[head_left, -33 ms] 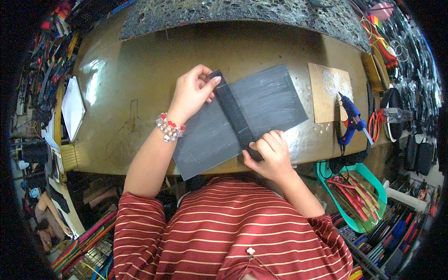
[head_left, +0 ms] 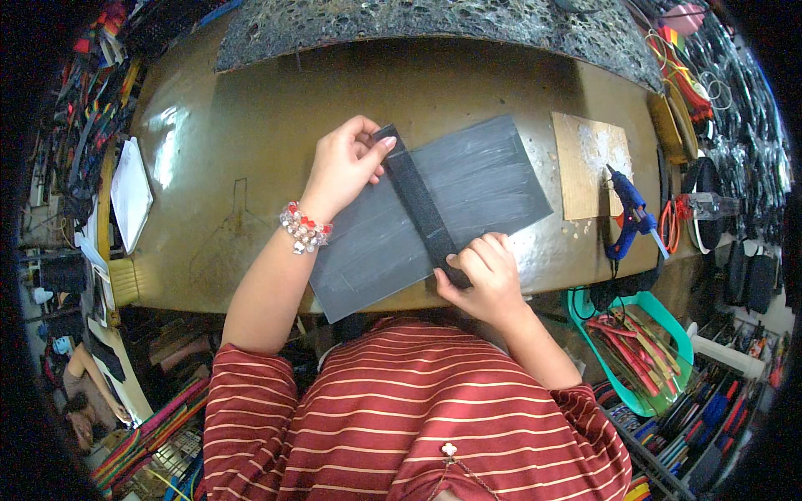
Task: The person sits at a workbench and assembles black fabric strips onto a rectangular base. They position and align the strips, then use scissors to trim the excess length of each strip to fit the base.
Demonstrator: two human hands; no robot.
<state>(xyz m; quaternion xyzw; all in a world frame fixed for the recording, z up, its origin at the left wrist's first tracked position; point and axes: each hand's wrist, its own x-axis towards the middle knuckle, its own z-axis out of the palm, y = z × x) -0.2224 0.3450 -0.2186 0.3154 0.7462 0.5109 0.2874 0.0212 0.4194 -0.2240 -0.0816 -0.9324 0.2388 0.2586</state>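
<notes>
A flat, dark grey rectangular sheet (head_left: 480, 171) with pale streaks lies at a slant on the brown table (head_left: 225, 125). Across its middle runs a black strap (head_left: 420, 200), which looks like woven or fuzzy fabric. My left hand (head_left: 344, 167), with a beaded bracelet at the wrist, pinches the strap's far end between thumb and fingers. At the near end, my right hand (head_left: 484, 275) is closed on the strap with its thumb beside the sheet's near edge. Whether the strap is fixed to the sheet, I cannot tell.
On the right, a blue glue gun (head_left: 631, 217) stands by a glue-smeared tan board (head_left: 575, 159). A green basket (head_left: 687, 367) of colourful strips sits below. A speckled dark slab (head_left: 434, 23) spans the far edge. White paper (head_left: 131, 200) lies left. Another person (head_left: 83, 371) is at lower left.
</notes>
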